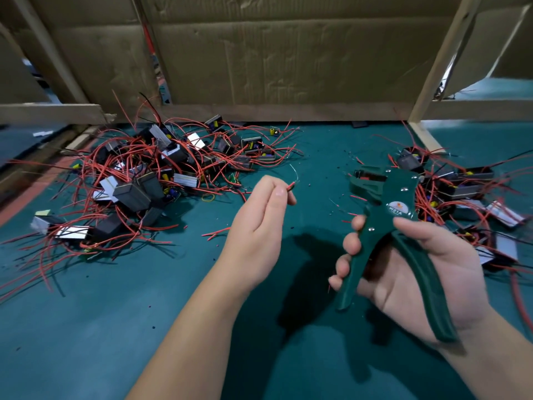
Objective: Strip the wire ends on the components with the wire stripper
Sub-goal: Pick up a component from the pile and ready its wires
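Observation:
My left hand (261,223) pinches a short red wire piece (290,186) between thumb and fingers, with a thin bare strand curling up from its end. My right hand (409,264) grips the handles of the green wire stripper (386,226), whose jaws point up and to the left, apart from the wire. A big pile of black box components with red wires (150,183) lies at the left. A smaller pile of similar components (461,192) lies at the right, behind the stripper.
The green table mat (115,313) carries scattered red wire scraps (215,233) and small black bits. A cardboard wall (274,59) closes the back. Wooden frame bars (438,67) stand at the back right and back left.

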`<control>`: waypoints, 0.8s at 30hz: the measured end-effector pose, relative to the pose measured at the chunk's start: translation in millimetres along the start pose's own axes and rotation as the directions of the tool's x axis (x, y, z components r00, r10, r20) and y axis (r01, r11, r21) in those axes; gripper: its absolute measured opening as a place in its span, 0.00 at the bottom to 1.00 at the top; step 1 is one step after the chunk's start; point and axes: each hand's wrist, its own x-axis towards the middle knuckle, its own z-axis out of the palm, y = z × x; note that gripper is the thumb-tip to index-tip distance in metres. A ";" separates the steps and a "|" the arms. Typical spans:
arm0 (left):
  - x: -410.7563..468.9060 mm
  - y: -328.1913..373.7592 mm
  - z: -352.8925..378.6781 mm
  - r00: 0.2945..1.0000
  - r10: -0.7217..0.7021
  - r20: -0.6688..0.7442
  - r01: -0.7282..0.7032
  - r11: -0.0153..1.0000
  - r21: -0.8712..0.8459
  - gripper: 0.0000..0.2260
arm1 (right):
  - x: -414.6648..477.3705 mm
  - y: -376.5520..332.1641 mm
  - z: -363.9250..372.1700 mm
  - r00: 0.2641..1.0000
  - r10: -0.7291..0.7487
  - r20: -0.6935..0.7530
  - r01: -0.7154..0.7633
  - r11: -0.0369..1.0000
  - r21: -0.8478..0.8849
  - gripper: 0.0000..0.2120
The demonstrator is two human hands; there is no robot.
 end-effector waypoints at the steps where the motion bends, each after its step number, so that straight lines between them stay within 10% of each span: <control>1: 0.3 -0.3 -0.8 1.000 0.000 0.002 0.000 1.000 0.013 0.12 | -0.8 -0.7 -1.5 0.999 0.011 0.030 -0.011 1.000 -0.004 0.19; 8: -0.9 0.7 -1.2 0.997 0.021 0.078 -0.028 0.996 0.086 0.10 | -3.3 6.9 -3.5 0.927 0.232 0.294 -0.247 0.969 0.014 0.19; 16: -2.1 -1.3 2.2 0.993 0.047 0.112 -0.060 0.991 0.116 0.07 | 0.1 12.7 2.8 0.995 -0.076 0.062 0.079 0.996 -0.048 0.30; 24: -2.4 -3.3 6.6 0.999 0.008 0.046 -0.012 0.996 0.092 0.07 | 0.0 11.4 -1.0 0.995 -0.094 0.044 0.099 0.986 -0.133 0.37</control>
